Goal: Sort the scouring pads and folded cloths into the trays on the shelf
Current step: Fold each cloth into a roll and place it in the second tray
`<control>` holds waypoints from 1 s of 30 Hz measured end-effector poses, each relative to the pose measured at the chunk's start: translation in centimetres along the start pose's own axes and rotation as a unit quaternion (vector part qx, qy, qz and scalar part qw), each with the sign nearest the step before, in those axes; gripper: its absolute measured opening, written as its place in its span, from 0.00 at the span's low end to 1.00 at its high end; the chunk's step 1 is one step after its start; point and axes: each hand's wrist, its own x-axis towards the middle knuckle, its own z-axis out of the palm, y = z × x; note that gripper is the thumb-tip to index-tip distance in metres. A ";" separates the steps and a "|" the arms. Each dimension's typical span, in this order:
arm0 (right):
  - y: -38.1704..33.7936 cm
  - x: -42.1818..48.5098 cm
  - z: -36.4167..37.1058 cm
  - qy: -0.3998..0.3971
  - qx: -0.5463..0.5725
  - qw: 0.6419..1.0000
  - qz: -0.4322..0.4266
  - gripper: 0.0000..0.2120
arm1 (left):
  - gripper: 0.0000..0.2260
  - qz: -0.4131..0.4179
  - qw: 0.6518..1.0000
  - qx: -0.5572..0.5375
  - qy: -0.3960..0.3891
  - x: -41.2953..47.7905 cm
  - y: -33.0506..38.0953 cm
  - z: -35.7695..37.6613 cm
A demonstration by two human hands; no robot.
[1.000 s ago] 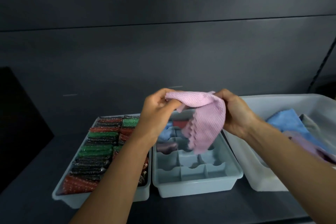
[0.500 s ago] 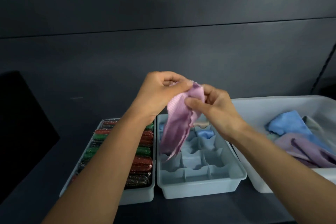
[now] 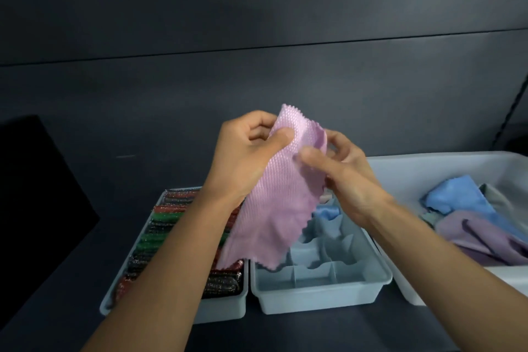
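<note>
Dark shelf (image 3: 314, 331): pad tray (image 3: 223, 308) left, cloth bin (image 3: 428, 171) right. Left hand (image 3: 243, 157) and right hand (image 3: 343, 180) both pinch pink cloth (image 3: 274, 208) up top, held over divided tray (image 3: 323, 297). Mid-fold, apparently; next needs tighter folding, then an empty compartment.

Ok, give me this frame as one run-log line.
stage: cloth in hands | left hand: pinches pink cloth near top | right hand: pinches its right edge | cloth: in the air, not yet in divided tray
</note>
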 end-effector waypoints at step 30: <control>-0.9 -1.5 2.5 0.096 -0.203 0.939 -0.261 0.07 | 0.07 0.041 0.995 -0.067 0.069 -2.3 -0.8 2.7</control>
